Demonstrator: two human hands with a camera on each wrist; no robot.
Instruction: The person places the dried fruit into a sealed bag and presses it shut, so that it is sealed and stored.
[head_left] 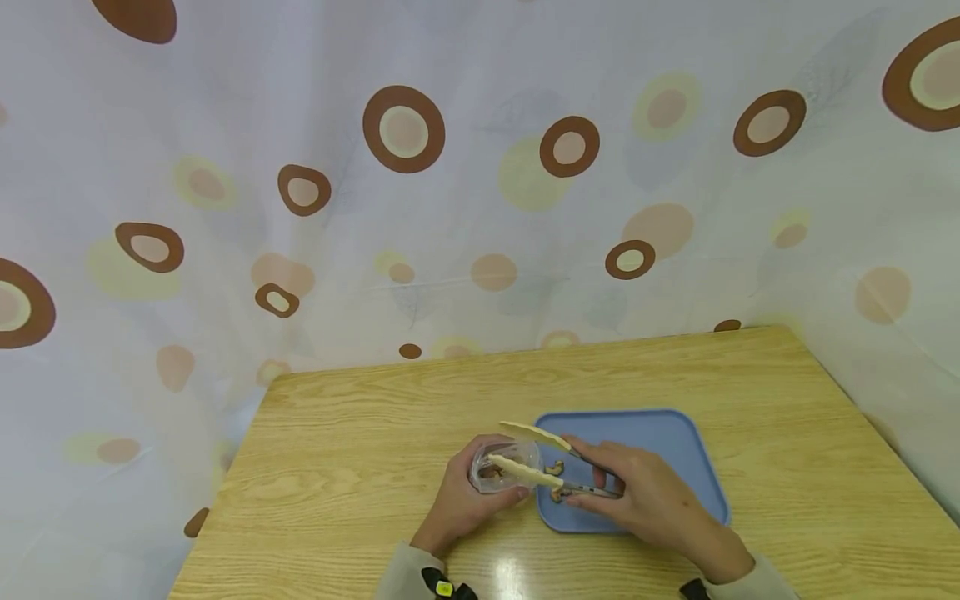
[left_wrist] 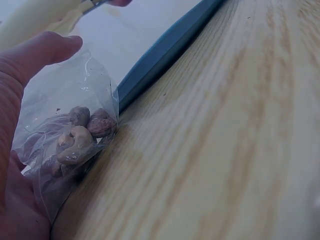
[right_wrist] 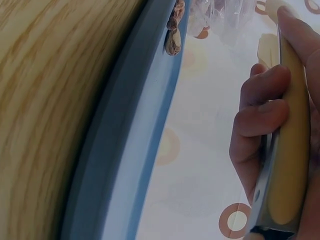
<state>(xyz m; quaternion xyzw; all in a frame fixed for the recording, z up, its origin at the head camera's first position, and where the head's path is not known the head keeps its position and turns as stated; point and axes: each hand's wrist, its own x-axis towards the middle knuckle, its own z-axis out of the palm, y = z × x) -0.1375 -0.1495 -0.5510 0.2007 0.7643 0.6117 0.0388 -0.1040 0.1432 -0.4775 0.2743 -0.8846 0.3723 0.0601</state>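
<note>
A clear plastic bag (head_left: 534,457) with several nuts (left_wrist: 76,145) in it stands open beside the tray, and my left hand (head_left: 463,500) grips it round the side. My right hand (head_left: 651,493) holds tongs (head_left: 525,473) with cream-coloured tips and metal arms; the tips are spread apart. One tip lies over the bag's mouth, the other above and beyond it. Nothing shows between the tips. On the left part of the blue tray (head_left: 667,433) lie a few nuts (head_left: 555,468), near the tongs. In the right wrist view, fingers (right_wrist: 262,117) curl round the tongs' handle (right_wrist: 292,150).
The wooden table (head_left: 360,433) carries the tray right of centre. Behind it and at both sides hangs a pale curtain (head_left: 465,208) with brown and yellow round patterns.
</note>
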